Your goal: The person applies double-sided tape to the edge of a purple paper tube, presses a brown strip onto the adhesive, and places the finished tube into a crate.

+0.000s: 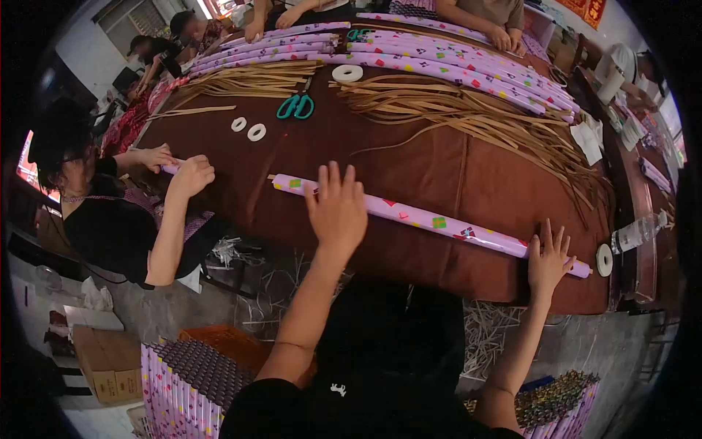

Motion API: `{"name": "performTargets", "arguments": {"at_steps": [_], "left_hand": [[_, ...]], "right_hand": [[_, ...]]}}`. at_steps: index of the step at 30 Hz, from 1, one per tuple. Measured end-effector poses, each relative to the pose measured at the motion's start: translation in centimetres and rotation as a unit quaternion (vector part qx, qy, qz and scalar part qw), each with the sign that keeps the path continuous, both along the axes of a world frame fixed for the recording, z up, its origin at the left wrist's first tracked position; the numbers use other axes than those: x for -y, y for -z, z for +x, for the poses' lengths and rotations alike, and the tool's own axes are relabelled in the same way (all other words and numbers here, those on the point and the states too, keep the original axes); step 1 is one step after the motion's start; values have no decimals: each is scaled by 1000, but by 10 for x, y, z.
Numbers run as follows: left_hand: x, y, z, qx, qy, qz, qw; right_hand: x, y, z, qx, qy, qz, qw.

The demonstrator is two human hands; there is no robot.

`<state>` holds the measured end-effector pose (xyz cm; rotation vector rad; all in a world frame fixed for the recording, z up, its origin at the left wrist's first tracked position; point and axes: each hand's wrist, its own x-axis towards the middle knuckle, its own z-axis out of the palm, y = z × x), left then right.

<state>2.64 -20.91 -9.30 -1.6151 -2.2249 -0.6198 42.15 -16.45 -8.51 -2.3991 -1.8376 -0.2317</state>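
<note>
a broad bench [417,172] covered in brown cloth fills the middle, seen from above through a round, curved view; twelve o'clock is straight ahead of the wearer. at nine o'clock a person in black [113,238] sits at the bench, both hands around a lilac piece. more people work along the far edge, from ten to two o'clock. across the bench from eleven to one o'clock lie long patterned lilac rods [461,64]. nearer than these, loose brown strips [439,110] fan out toward two o'clock, with a second heap [245,80] at eleven. on the floor side, between seven and eight o'clock, stands a tight bundle of lilac rods [179,391] with dark ends.

just in front of the wearer one lilac tube [420,217], printed with little coloured shapes, lies slantwise on the bench from ten o'clock to just past three. it passes beneath both hands. the left hand [338,211] is near its ten o'clock end, fingers spread and pointing to twelve; the right hand [547,265] is near the other end, fingers fanned toward one. each grip is spread, laid over the tube rather than closed around it.

teal-handled scissors [295,107] rest at eleven o'clock. smallest are white rolls, one [604,260] just beside the tube's right end.
</note>
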Motion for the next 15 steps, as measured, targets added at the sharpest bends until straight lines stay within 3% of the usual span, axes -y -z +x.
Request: {"name": "performTargets", "arguments": {"at_steps": [3, 5, 8, 11, 13, 15], "left_hand": [[6, 6, -71, -43, -98, 3, 994], [15, -2, -110, 8, -157, -90, 983], [26, 12, -168, -86, -244, -107, 960], [35, 5, -193, -77, -239, 48, 967], [38, -7, -181, -62, -225, 65, 970], [33, -13, -159, -64, -139, 82, 985]], "right_hand": [[1, -3, 0, -4, -4, -3, 1000], [1, -6, -2, -11, -8, -13, 1000], [0, -4, -2, -2, -8, -10, 1000], [0, -5, -1, -1, -18, -11, 1000], [3, -10, -5, 4, -13, -19, 1000], [1, -14, -5, 23, -15, -32, 999]]}}
